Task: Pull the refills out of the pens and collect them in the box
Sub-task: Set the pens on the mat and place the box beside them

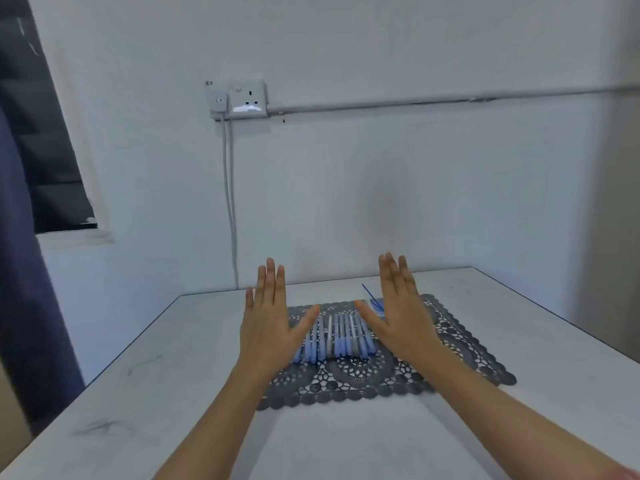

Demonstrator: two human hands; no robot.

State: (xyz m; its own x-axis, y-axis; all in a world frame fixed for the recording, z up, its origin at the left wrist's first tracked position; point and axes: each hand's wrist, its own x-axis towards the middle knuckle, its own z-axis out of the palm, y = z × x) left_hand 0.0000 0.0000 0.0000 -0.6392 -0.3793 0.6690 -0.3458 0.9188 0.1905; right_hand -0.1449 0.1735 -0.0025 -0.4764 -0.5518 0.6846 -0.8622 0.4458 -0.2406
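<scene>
Several pens (337,337) with blue and grey caps lie side by side in a row on a dark lace mat (381,375). My left hand (268,323) is raised above the mat's left part, fingers straight and spread, holding nothing. My right hand (398,313) is raised above the mat to the right of the pens, likewise flat and holding nothing. Behind my right hand a small clear box (377,306) peeks out, with a thin blue refill (367,292) sticking up from it. My right hand hides most of the box.
The mat lies on a white table (173,393) that stands against a white wall. A socket (246,98) with a hanging cable is on the wall. A dark curtain (20,271) and a window are at the left.
</scene>
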